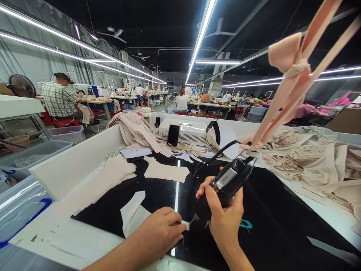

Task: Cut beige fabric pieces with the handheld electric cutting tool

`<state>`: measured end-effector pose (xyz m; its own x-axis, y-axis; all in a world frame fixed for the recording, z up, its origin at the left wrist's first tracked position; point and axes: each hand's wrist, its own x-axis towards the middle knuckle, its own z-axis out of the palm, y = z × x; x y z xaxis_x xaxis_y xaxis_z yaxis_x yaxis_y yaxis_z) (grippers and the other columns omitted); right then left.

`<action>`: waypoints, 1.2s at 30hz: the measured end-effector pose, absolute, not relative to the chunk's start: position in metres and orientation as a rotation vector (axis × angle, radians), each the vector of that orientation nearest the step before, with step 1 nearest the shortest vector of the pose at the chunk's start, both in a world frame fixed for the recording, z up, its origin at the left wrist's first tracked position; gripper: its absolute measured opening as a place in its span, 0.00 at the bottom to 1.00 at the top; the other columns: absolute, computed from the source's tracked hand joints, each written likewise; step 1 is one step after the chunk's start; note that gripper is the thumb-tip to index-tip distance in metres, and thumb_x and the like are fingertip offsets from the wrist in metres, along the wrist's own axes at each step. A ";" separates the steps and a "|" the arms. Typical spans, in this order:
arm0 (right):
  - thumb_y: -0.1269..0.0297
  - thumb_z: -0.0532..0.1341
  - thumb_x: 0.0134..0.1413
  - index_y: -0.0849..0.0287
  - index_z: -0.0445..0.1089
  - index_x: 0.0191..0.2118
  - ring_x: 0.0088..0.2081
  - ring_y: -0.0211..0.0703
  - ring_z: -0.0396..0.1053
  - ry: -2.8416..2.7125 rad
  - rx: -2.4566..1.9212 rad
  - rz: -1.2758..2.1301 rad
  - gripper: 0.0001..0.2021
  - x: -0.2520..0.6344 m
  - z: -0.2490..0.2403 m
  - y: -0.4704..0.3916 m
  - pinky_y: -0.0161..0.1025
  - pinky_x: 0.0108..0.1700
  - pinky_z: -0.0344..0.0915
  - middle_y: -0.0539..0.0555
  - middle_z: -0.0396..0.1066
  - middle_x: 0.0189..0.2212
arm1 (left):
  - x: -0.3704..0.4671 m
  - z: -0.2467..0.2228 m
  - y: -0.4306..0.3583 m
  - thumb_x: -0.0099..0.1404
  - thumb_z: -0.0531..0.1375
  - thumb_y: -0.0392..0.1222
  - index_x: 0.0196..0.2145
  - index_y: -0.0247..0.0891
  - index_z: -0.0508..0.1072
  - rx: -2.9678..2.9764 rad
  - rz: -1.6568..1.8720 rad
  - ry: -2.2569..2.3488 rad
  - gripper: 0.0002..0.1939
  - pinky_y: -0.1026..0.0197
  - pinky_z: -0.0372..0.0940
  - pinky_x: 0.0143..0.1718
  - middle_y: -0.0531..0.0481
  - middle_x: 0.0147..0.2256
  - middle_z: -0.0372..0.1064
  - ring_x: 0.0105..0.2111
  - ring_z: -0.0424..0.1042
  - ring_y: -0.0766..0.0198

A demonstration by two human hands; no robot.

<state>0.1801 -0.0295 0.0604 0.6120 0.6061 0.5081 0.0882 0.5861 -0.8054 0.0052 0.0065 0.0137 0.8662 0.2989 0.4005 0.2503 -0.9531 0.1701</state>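
My right hand (225,214) is wrapped round a black handheld device (232,180) with a shiny metal plate and a dark cord. Its lower end points toward a small pale strip (186,225) on the black work surface (270,210). My left hand (158,233) presses its closed fingers on that strip, beside a folded white piece (134,214). Peach fabric straps (284,90) hang knotted above the device. A teal tool (246,224) lies right of my right hand. A cream cut piece (166,170) lies farther back.
Stacked cream fabric (104,177) lies at the left, with a beige pile (132,128) behind. A phone (173,135) leans on a white machine (191,131). Heaped beige garments (318,162) cover the right. Plastic bins (36,154) stand left; people sit at machines beyond.
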 end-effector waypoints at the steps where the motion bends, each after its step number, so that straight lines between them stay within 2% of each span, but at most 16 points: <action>1: 0.62 0.70 0.58 0.51 0.67 0.43 0.26 0.37 0.72 -0.867 -0.904 0.360 0.12 0.179 0.061 -0.031 0.39 0.31 0.72 0.46 0.74 0.32 | 0.005 0.013 0.007 0.74 0.59 0.34 0.47 0.38 0.74 2.922 0.662 0.428 0.07 0.57 0.71 0.46 0.47 0.40 0.73 0.41 0.73 0.58; 4: 0.63 0.70 0.57 0.51 0.66 0.45 0.26 0.37 0.72 -0.873 -0.887 0.381 0.13 0.177 0.060 -0.035 0.39 0.31 0.72 0.47 0.73 0.33 | 0.005 0.012 0.007 0.74 0.59 0.34 0.48 0.38 0.74 2.914 0.674 0.416 0.07 0.57 0.71 0.46 0.47 0.41 0.73 0.41 0.73 0.58; 10: 0.65 0.67 0.61 0.51 0.65 0.42 0.26 0.36 0.72 -0.946 -0.909 0.352 0.09 0.175 0.060 -0.036 0.38 0.31 0.72 0.45 0.73 0.32 | 0.004 0.009 0.007 0.73 0.60 0.34 0.49 0.37 0.75 2.896 0.706 0.390 0.09 0.56 0.72 0.46 0.47 0.41 0.73 0.41 0.73 0.57; 13: 0.65 0.67 0.60 0.51 0.66 0.41 0.25 0.35 0.72 -0.953 -0.918 0.347 0.09 0.177 0.059 -0.037 0.37 0.30 0.71 0.45 0.74 0.32 | 0.000 0.012 0.007 0.73 0.60 0.32 0.50 0.37 0.75 2.827 0.733 0.437 0.10 0.55 0.71 0.49 0.46 0.44 0.73 0.44 0.72 0.57; 17: 0.64 0.69 0.59 0.50 0.67 0.43 0.26 0.37 0.72 -0.922 -0.911 0.349 0.11 0.178 0.058 -0.040 0.38 0.30 0.72 0.46 0.74 0.33 | -0.009 0.012 0.009 0.72 0.60 0.30 0.52 0.39 0.74 2.701 0.685 0.629 0.13 0.56 0.71 0.49 0.46 0.48 0.71 0.46 0.72 0.57; 25: 0.64 0.70 0.58 0.47 0.66 0.54 0.26 0.38 0.72 -0.893 -0.926 0.362 0.21 0.176 0.061 -0.044 0.38 0.30 0.72 0.46 0.74 0.33 | -0.017 0.000 0.008 0.74 0.58 0.31 0.44 0.39 0.76 2.768 0.761 0.609 0.07 0.59 0.69 0.40 0.48 0.39 0.71 0.39 0.71 0.59; 30: 0.63 0.71 0.57 0.48 0.65 0.58 0.27 0.38 0.72 -0.875 -0.922 0.367 0.25 0.175 0.063 -0.045 0.38 0.31 0.73 0.46 0.74 0.33 | -0.013 0.005 0.005 0.73 0.58 0.28 0.40 0.37 0.75 2.856 0.870 0.552 0.08 0.61 0.67 0.36 0.49 0.35 0.70 0.35 0.69 0.61; 32: 0.63 0.71 0.57 0.48 0.65 0.59 0.27 0.38 0.72 -0.873 -0.923 0.363 0.26 0.175 0.063 -0.045 0.38 0.31 0.73 0.46 0.74 0.32 | -0.013 0.006 0.005 0.73 0.59 0.28 0.38 0.37 0.74 2.862 0.870 0.538 0.08 0.62 0.67 0.37 0.49 0.37 0.71 0.36 0.69 0.61; 36: 0.63 0.71 0.56 0.48 0.65 0.60 0.26 0.37 0.72 -0.864 -0.926 0.350 0.27 0.175 0.065 -0.047 0.39 0.30 0.72 0.45 0.74 0.31 | -0.014 0.003 0.007 0.72 0.60 0.28 0.38 0.36 0.73 2.884 0.907 0.456 0.07 0.58 0.68 0.49 0.49 0.43 0.73 0.41 0.70 0.61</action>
